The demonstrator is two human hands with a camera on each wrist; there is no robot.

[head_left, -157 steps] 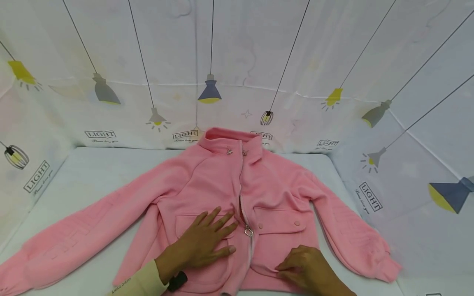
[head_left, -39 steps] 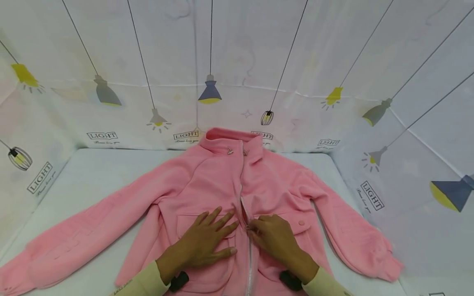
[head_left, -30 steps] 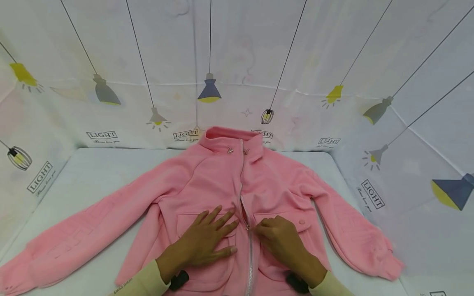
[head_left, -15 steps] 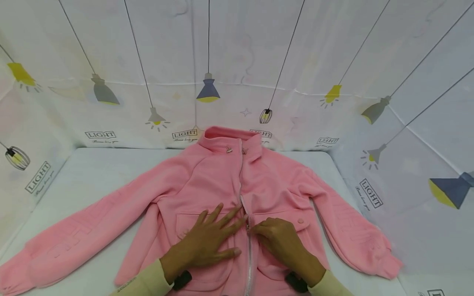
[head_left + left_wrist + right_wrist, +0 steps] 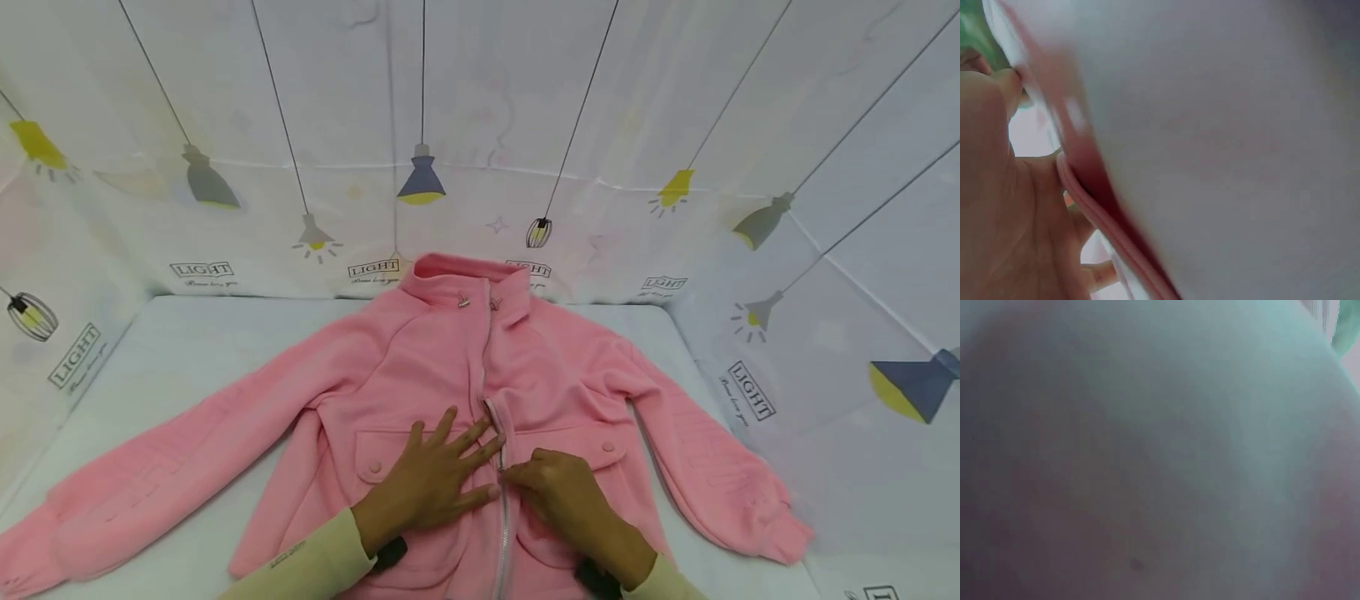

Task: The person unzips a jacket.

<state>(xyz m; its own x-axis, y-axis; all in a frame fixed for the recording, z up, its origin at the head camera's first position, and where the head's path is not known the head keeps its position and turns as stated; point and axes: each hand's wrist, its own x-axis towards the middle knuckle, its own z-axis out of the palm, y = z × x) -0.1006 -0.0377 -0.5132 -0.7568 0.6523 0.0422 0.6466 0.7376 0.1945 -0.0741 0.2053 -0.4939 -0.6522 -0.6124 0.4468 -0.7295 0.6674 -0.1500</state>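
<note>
A pink jacket [image 5: 442,358] lies front up, collar away from me, sleeves spread to both sides. Down its middle runs a silver zipper [image 5: 505,533], its edges parted in a narrow gap just above the slider. My left hand [image 5: 427,483] rests on the jacket with fingers spread, two fingertips right at the zipper edge. At the slider my right hand [image 5: 562,496] pinches the zipper pull, which its fingertips mostly hide. The left wrist view catches my palm beside a pink fabric edge [image 5: 1116,234]; pale blur fills most of the right wrist view.
Snap-buttoned pocket flaps [image 5: 573,437] sit either side of the zipper. Under the jacket is a white table [image 5: 202,333]. White curtain walls [image 5: 480,100] printed with lamps stand behind and at both sides. Two metal toggles [image 5: 463,302] show at the collar.
My right hand has gone from the lower right pocket to the zipper pull and edged slightly toward me. My left hand has slid a little right, onto the zipper edge.
</note>
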